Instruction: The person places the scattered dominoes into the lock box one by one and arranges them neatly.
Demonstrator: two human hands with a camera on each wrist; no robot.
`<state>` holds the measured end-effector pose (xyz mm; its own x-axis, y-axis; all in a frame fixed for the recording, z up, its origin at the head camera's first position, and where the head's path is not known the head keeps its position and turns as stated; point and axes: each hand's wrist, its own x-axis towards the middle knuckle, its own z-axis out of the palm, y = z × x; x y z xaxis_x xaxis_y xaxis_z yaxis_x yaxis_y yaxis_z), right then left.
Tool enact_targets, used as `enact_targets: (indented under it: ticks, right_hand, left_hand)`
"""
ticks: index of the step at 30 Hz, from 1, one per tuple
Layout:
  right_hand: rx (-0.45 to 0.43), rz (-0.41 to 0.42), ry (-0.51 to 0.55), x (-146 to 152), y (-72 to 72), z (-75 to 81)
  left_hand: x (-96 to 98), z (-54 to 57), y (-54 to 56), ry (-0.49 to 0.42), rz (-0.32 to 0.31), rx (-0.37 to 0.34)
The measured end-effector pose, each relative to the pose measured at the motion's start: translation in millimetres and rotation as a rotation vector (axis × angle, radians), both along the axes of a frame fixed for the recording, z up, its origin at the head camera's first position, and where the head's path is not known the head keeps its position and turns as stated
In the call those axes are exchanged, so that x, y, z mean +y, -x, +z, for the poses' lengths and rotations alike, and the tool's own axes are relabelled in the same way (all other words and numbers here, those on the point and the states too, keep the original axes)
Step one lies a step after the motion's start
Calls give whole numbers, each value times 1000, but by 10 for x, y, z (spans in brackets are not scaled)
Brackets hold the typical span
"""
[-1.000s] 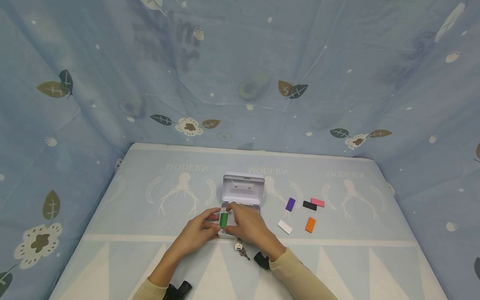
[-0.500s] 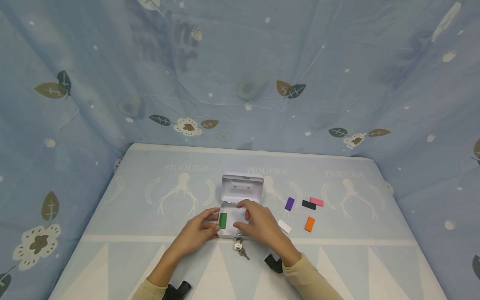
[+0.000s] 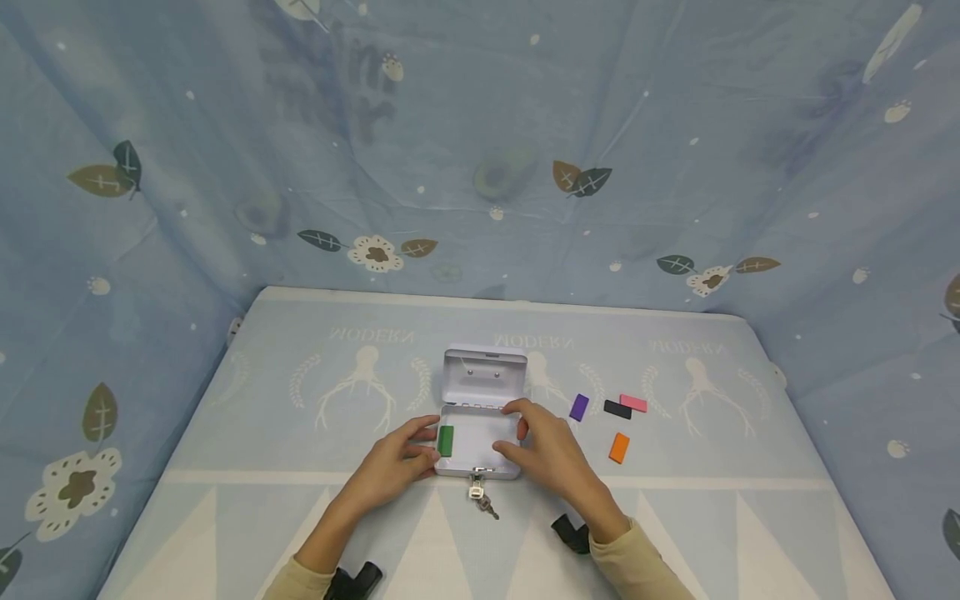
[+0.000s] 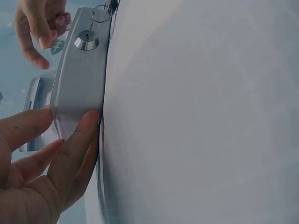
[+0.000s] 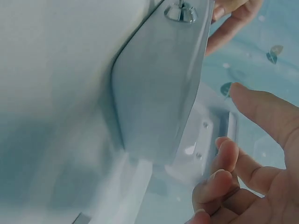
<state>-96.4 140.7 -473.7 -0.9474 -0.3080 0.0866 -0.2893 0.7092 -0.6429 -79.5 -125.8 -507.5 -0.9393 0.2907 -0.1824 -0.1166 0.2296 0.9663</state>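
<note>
A small pale metal lock box [image 3: 480, 454] stands with its lid [image 3: 486, 375] raised. A green block [image 3: 446, 441] lies inside along the left wall. My left hand [image 3: 401, 457] rests its fingertips against the box's left side; in the left wrist view they touch the wall near the corner. A key sits in the front lock [image 4: 87, 42], with a key ring [image 4: 101, 14] and further keys [image 3: 486, 505] hanging from it. My right hand [image 3: 549, 446] is over the box's right edge, thumb and fingers apart with nothing between them.
On the table [image 3: 300, 450], right of the box, lie a purple block [image 3: 579, 407], a black block [image 3: 618, 409], a pink block [image 3: 633, 403] and an orange block [image 3: 619, 447]. Blue patterned cloth [image 3: 465, 142] hangs behind and at both sides.
My right hand has moved right from above the green block to the box's right edge, now covering the white block. The green block stays inside; my left hand keeps its place.
</note>
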Motion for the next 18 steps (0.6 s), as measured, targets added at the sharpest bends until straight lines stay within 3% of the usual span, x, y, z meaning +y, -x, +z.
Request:
enact_targets:
  ticks: [18]
  right_hand:
    - [22,-89,34,370,-42,-25]
  left_hand:
    - [4,8,-1,6,4,-10]
